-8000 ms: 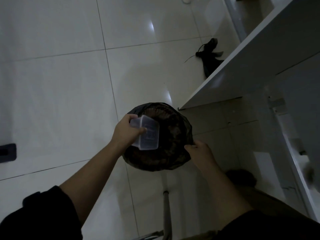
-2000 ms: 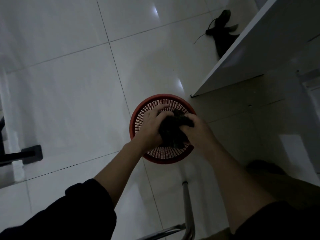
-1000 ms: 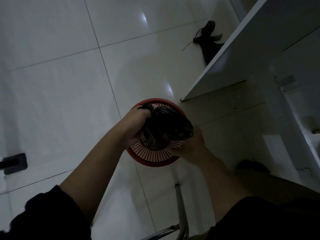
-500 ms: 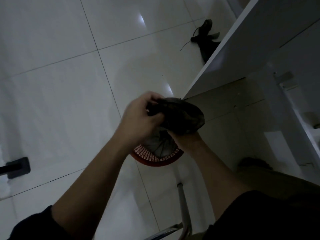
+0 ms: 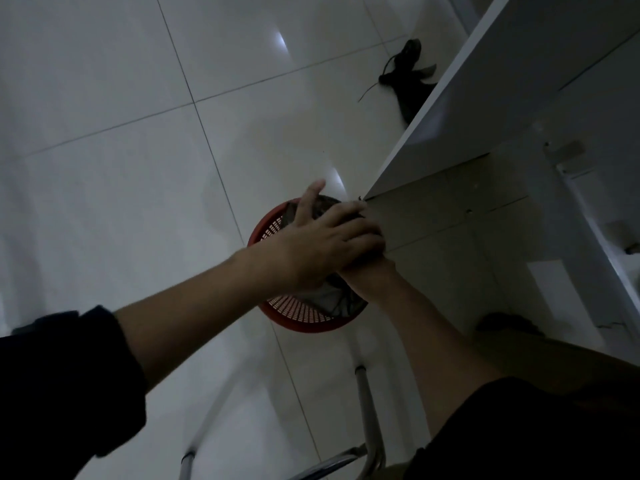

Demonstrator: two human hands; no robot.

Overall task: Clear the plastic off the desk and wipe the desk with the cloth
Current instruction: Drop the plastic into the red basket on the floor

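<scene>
Red mesh basket point(image 5: 304, 318) on floor, dark plastic bag point(image 5: 330, 299) partly inside; left hand point(image 5: 323, 242) and right hand point(image 5: 367, 271) together, clamped on bag

Single head-worn view, tilted steeply down at the tiled floor point(image 5: 104, 168), close over both forearms, desk edge point(image 5: 485, 81) upper right

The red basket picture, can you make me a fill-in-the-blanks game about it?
1. The basket on the floor is colored ____.
2. Both hands, the left hand and the right hand, are gathering a dark plastic ____ above the basket.
3. The basket stands on shiny white floor ____.

Missing words: red; bag; tiles
</scene>
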